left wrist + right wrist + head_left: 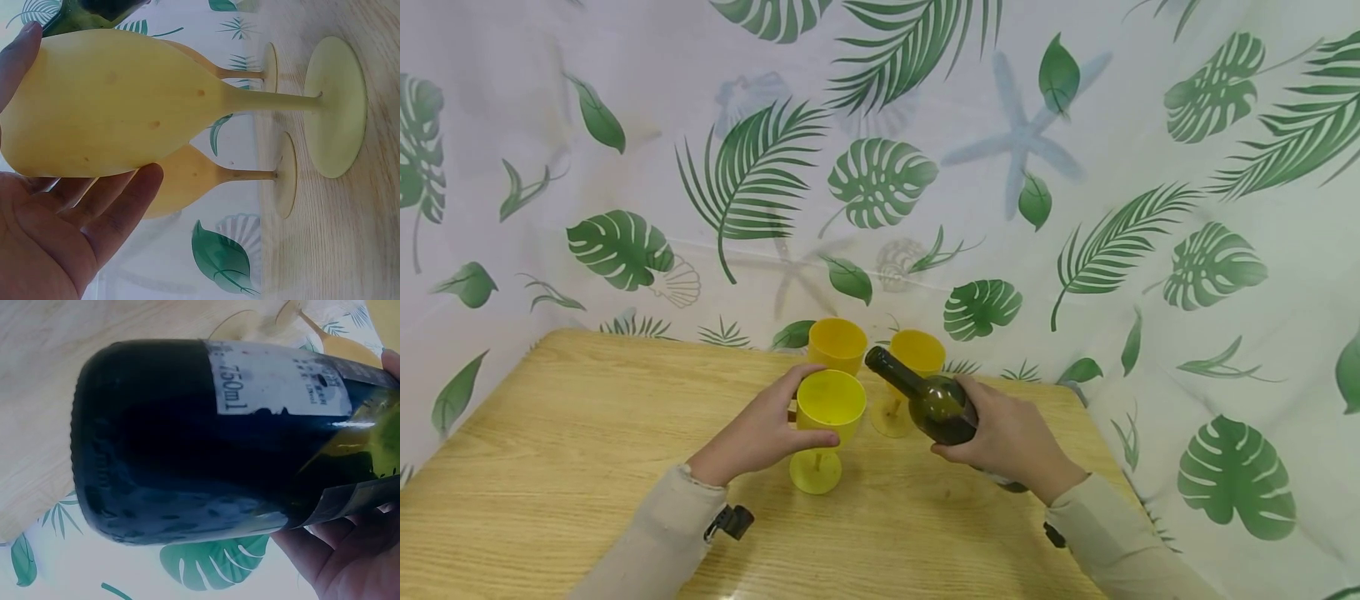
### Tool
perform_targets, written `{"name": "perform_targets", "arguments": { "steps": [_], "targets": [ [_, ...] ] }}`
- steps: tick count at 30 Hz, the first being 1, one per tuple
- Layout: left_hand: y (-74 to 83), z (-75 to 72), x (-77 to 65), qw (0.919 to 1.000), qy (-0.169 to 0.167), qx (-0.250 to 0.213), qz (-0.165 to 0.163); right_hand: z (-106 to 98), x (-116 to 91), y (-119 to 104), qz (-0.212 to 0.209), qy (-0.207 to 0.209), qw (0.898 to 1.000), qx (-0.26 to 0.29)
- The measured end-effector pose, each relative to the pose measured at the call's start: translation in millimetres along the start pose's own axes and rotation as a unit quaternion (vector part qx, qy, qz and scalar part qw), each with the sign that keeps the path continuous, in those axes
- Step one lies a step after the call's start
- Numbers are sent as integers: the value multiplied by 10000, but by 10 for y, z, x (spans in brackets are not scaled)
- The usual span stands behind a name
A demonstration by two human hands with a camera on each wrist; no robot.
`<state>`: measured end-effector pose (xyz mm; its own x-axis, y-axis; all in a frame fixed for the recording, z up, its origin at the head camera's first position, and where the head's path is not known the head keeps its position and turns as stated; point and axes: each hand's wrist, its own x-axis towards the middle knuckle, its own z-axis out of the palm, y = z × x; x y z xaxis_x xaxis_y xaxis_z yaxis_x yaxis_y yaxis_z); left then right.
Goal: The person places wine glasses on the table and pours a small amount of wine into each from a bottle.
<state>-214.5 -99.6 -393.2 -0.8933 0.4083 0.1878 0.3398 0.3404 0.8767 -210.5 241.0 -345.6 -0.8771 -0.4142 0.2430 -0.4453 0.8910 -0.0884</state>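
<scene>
My left hand (758,435) holds a yellow plastic goblet (831,402) around its bowl, thumb on the near side and fingers on the far side. The goblet stands upright, its round foot at the wood tabletop in the left wrist view. In my right hand (1017,433) is a dark green wine bottle (944,410), gripped around its body. It tilts with its neck up and toward the left, the mouth just right of the goblet's rim. A torn white label (275,378) reading 750ml shows in the right wrist view. Inside the goblet only yellow is visible.
Two more yellow goblets stand close behind: a left one (837,342) and a right one (917,350), partly covered by the bottle's neck. The wooden table (625,433) ends at a leaf-patterned white curtain (880,242) along the back and sides.
</scene>
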Motion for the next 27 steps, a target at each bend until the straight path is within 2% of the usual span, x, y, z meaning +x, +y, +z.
{"name": "perform_targets", "arguments": {
  "steps": [15, 27],
  "targets": [
    [-15, 5, 9, 9991, -60, -399, -94, 49, -6, 8, -6, -110, 9999, 26],
    [-29, -10, 6, 9996, -27, -277, -100, 57, -13, -9, -28, -189, 9998, 39]
  ]
}}
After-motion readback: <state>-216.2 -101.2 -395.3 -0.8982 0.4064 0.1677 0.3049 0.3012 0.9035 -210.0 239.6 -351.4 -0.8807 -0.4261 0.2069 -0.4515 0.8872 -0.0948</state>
